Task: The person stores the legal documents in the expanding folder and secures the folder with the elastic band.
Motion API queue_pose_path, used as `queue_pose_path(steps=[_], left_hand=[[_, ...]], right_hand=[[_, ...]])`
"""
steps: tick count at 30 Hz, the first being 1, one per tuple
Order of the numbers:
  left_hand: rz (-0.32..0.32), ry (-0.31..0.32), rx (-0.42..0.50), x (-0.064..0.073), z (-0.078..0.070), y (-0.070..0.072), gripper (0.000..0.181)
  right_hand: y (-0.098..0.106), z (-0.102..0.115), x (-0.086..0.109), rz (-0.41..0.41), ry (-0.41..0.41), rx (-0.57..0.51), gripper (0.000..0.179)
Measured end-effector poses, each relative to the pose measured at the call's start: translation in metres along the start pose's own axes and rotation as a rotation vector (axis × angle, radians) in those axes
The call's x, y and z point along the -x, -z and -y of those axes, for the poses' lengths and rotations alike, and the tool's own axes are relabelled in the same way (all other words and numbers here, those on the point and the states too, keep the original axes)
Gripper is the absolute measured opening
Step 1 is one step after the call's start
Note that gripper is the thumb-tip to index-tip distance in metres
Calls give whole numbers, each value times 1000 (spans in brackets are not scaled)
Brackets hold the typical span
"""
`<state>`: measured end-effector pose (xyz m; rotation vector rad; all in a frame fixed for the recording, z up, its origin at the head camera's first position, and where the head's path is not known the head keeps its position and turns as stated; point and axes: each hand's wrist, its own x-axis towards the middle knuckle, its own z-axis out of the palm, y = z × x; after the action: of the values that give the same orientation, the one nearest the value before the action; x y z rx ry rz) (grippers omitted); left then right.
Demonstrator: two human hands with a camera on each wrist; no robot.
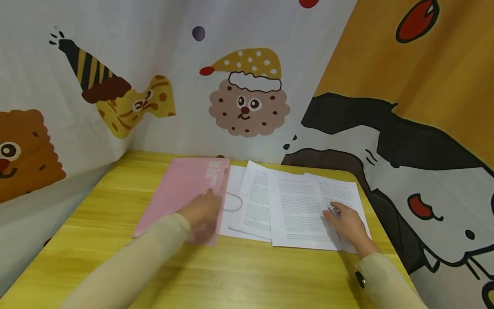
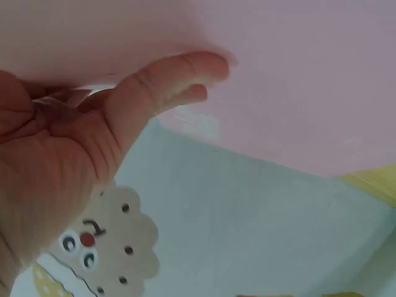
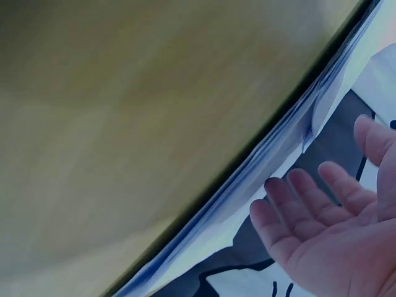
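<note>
A translucent pink folder point(image 1: 170, 189) with pale lettering lies on the left part of the table. Over its right side, my left hand point(image 1: 206, 207) pinches the folder's thin plastic near the thumb, with the index finger stretched along the pink surface point(image 2: 297, 93). A thin cord loop point(image 1: 239, 201) pokes out from the folder's right edge across white paper. Several printed sheets point(image 1: 293, 210) are fanned out to the right. At the rightmost sheets point(image 1: 349, 189) my right hand point(image 1: 347, 221) has its fingers loosely spread; the right wrist view shows that hand point(image 3: 322, 229) beside the paper edges point(image 3: 272, 154).
The yellow wood-grain table point(image 1: 239, 274) extends in front of the papers. A cartoon-printed cloth point(image 1: 166, 137) hangs behind and along both sides. A dark button point(image 1: 360, 279) is on the right sleeve.
</note>
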<state>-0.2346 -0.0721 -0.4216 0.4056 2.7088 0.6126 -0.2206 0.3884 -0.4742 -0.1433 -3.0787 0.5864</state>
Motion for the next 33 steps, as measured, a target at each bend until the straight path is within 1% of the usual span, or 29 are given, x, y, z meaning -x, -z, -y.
queue_pose_path(steps=[1, 2, 4, 5, 6, 7, 8, 10, 12, 13, 16, 19, 22, 24, 27, 33], left_hand=[[-12, -9, 64, 2, 3, 2, 41], [-27, -49, 91, 4, 6, 5, 43], [-69, -156, 72, 7, 11, 12, 47], [-104, -210, 31, 7, 13, 15, 48], [-130, -243, 21, 8, 15, 18, 48], [-178, -292, -72, 7, 17, 21, 48], [-206, -311, -119, 7, 19, 24, 50], [-230, -292, -129, 7, 23, 29, 52], [-239, -246, -82, 8, 28, 33, 54], [-251, -235, -61, 9, 30, 35, 55], [-276, -194, 46, 13, 37, 41, 57], [-310, -202, 101, 19, 44, 45, 57], [-317, -220, 126, 25, 48, 48, 58], [-312, -236, 144, 29, 50, 49, 58], [-318, -255, 170, 32, 53, 51, 58], [-356, -303, 193, 37, 61, 62, 55]], right_hand=[[0, 3, -2, -13, -12, 0, 68], [0, 5, -4, -24, -28, 3, 66], [1, 12, -8, -34, -73, 3, 64], [1, 15, -10, -37, -90, 3, 64], [1, 18, -12, -37, -106, -1, 66], [1, 21, -14, -28, -127, -8, 68], [1, 24, -16, -17, -144, -13, 72], [0, 29, -20, 12, -170, -4, 80], [-1, 34, -24, 43, -185, 23, 90], [-1, 36, -26, 58, -194, 38, 95], [-2, 43, -30, 94, -244, 58, 109], [-2, 51, -33, 124, -303, 31, 120], [-2, 55, -36, 170, -342, 11, 126], [-2, 55, -38, 207, -354, 5, 128], [-1, 54, -40, 243, -356, -5, 125], [1, 55, -45, 246, -342, -27, 110]])
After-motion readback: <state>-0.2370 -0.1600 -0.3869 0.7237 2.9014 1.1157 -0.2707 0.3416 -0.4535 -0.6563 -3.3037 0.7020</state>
